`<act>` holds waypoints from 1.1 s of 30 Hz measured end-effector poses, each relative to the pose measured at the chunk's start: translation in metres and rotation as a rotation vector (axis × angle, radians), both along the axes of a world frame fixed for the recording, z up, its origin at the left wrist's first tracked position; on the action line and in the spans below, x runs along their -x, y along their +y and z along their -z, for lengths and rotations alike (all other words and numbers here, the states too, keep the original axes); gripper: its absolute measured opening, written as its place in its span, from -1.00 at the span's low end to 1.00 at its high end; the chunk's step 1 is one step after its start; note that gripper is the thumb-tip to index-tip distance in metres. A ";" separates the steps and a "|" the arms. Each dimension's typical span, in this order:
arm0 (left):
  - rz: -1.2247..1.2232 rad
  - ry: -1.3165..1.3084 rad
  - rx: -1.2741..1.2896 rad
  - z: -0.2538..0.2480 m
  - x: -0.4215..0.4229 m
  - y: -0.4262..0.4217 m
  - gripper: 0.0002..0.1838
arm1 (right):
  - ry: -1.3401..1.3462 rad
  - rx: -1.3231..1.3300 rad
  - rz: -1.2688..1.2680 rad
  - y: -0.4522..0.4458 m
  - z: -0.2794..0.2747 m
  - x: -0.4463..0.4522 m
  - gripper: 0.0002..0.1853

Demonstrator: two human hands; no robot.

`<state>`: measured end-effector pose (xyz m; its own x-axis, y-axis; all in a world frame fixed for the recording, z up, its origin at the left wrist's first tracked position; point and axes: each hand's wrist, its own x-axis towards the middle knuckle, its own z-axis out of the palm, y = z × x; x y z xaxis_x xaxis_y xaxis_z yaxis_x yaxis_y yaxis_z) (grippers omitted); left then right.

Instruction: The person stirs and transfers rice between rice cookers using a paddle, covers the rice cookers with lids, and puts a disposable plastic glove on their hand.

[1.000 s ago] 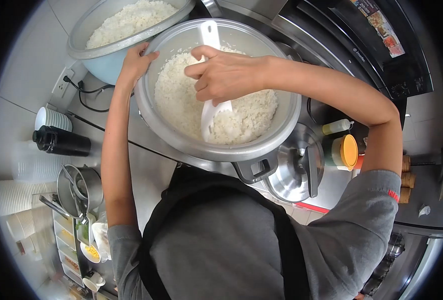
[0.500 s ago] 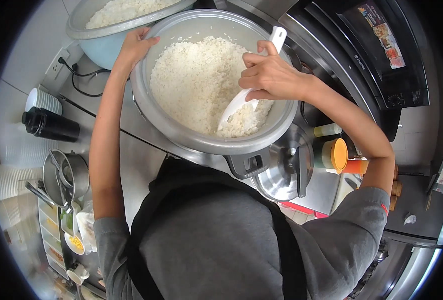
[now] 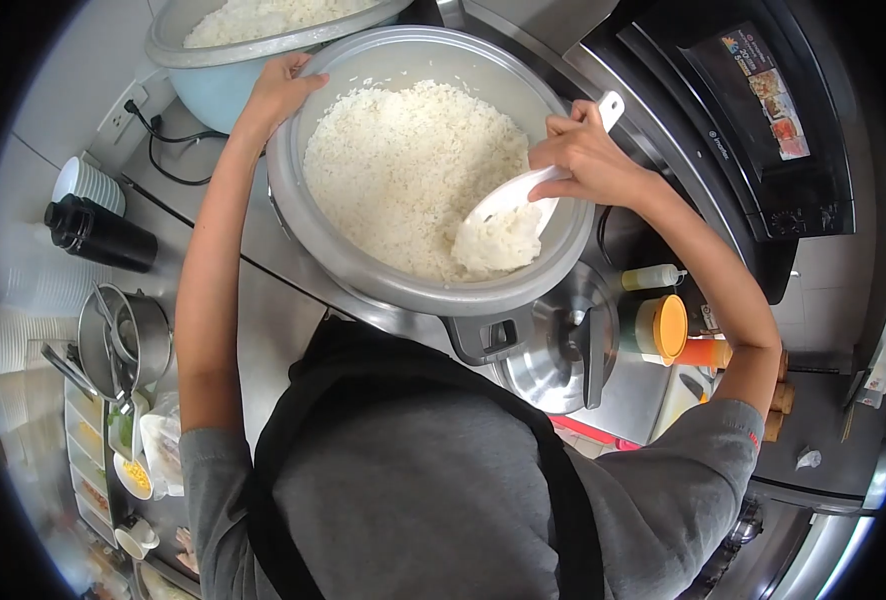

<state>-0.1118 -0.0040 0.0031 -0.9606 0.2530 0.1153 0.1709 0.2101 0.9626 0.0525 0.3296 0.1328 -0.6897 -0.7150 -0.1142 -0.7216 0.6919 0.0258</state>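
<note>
A large grey pot (image 3: 298, 215) holds a mass of cooked white rice (image 3: 403, 170). My left hand (image 3: 281, 95) grips the pot's rim at the upper left, thumb over the inner edge. In my right hand (image 3: 588, 160), fingers closed around its handle, is a white rice scoop (image 3: 513, 192). Its bowl carries a heap of rice, low and to the right inside the pot, touching or just above the rice there. The scoop's handle end sticks out past my fingers to the upper right.
A second rice-filled pot (image 3: 218, 90) stands behind at upper left. A steel lid (image 3: 548, 365) lies by the front right, near an orange-capped container (image 3: 671, 330). To the left are a black bottle (image 3: 103, 235) and a steel pot with utensils (image 3: 148, 335). A black microwave (image 3: 753, 110) is right.
My right hand has moved right and slightly down with the scoop, which is now turned with more rice heaped in it. My left hand stays on the rim.
</note>
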 end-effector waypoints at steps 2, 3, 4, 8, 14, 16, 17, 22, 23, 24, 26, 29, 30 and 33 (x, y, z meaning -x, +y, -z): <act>-0.038 -0.013 0.003 0.002 0.002 0.002 -0.62 | -0.033 -0.035 0.096 0.003 0.002 -0.002 -0.70; -0.056 -0.020 0.006 0.003 0.001 0.002 -0.65 | -0.035 -0.071 0.158 0.001 -0.001 -0.004 -0.68; -0.051 -0.023 0.009 0.003 0.000 0.003 -0.62 | -0.078 -0.073 0.250 0.001 -0.001 -0.007 -0.67; -0.075 -0.002 0.076 0.002 0.001 0.001 -0.52 | -0.254 0.018 0.584 -0.003 -0.006 -0.013 -0.64; -0.265 0.436 0.412 -0.029 -0.029 0.008 -0.42 | -0.608 0.475 0.811 0.003 -0.010 -0.004 -0.67; -0.350 0.589 0.256 -0.048 -0.045 0.016 -0.40 | -0.625 0.584 0.778 0.008 -0.004 0.004 -0.73; -0.287 0.467 0.032 -0.061 -0.057 0.021 -0.36 | -0.636 0.641 0.784 0.006 -0.004 0.005 -0.73; 0.041 -0.363 -0.935 -0.053 -0.084 0.034 -0.18 | -0.639 0.679 0.784 0.003 -0.008 0.015 -0.75; 0.074 -0.516 -1.029 -0.048 -0.085 0.037 -0.17 | -0.631 0.672 0.781 0.001 -0.011 0.017 -0.76; 0.106 -0.667 -1.118 -0.045 -0.084 0.039 -0.17 | -0.625 0.665 0.774 -0.003 -0.015 0.022 -0.76; 0.107 -0.811 -1.270 -0.055 -0.088 0.051 -0.17 | -0.651 0.668 0.762 -0.009 -0.026 0.041 -0.75; 0.291 -0.745 -1.473 -0.055 -0.072 0.058 -0.11 | -0.678 0.630 0.732 -0.034 -0.050 0.075 -0.76; 0.245 -0.743 -1.514 -0.058 -0.063 0.057 -0.09 | -0.654 0.668 0.716 -0.044 -0.054 0.092 -0.76; 0.168 -0.689 -1.604 -0.064 -0.035 0.051 -0.04 | -0.524 0.760 0.670 -0.078 -0.062 0.151 -0.76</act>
<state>-0.0772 0.0473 0.0674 -0.9150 0.4000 -0.0521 -0.4031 -0.9114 0.0825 -0.0984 0.2511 0.1946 -0.9539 -0.2282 -0.1951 0.0000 0.6498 -0.7601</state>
